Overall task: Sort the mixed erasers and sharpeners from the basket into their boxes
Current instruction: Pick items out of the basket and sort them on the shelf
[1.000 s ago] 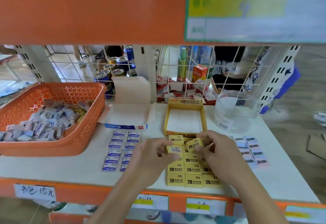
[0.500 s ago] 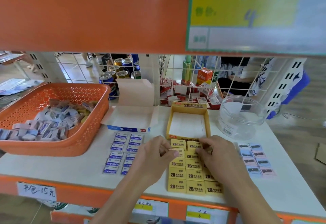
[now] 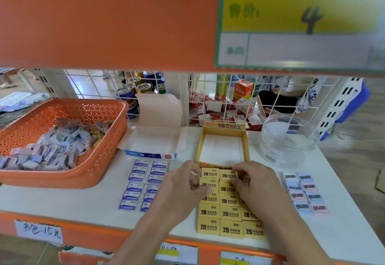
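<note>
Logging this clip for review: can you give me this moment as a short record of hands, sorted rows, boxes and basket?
left hand: pinches one of the yellow 2B erasers, near the top of the rows
right hand: pinches the neighbouring one
yellow box: open, empty, behind those rows
blue-white erasers: two columns before the open white box
pink and blue pieces: two columns, far right
orange basket: mixed pile inside

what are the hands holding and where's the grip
Top rows of yellow rectangular 2B erasers: left hand has its grip on their left edge, right hand on their right edge. They lie on the white shelf.
</note>
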{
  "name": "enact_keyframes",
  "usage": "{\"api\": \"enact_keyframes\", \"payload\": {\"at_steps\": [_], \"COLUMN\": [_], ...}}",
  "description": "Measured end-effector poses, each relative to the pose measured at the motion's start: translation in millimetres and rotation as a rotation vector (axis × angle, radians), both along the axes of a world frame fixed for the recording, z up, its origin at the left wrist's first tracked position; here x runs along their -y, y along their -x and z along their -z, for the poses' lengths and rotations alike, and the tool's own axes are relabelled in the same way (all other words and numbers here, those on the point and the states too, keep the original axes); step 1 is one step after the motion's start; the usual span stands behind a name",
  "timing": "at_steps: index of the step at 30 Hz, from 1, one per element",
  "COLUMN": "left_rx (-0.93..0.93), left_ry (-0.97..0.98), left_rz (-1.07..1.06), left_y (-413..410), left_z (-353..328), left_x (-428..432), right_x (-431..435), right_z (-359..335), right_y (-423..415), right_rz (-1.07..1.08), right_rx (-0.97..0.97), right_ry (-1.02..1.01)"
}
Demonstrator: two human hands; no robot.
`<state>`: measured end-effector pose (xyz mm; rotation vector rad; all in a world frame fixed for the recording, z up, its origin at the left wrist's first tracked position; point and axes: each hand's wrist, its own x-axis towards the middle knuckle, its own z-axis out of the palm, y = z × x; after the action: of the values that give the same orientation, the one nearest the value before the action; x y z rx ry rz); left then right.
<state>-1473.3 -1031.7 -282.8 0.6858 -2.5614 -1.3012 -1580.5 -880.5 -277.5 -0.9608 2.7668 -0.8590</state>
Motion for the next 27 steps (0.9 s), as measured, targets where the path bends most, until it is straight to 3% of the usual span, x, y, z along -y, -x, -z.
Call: {"api": "enact_keyframes", "payload": {"at_steps": [27], "left_rx": [0.074], "left_ry": [0.164], "left_rz": [0.251], "left_y": [11.9], "left_z": [-6.1], "left_x": [16.2], "right_x": [9.7], "right_z": [-5.0], "right_y": [-3.5], "right_rz": [0.037], "right_rx": [-0.012], "right_ry": [-0.061]}}
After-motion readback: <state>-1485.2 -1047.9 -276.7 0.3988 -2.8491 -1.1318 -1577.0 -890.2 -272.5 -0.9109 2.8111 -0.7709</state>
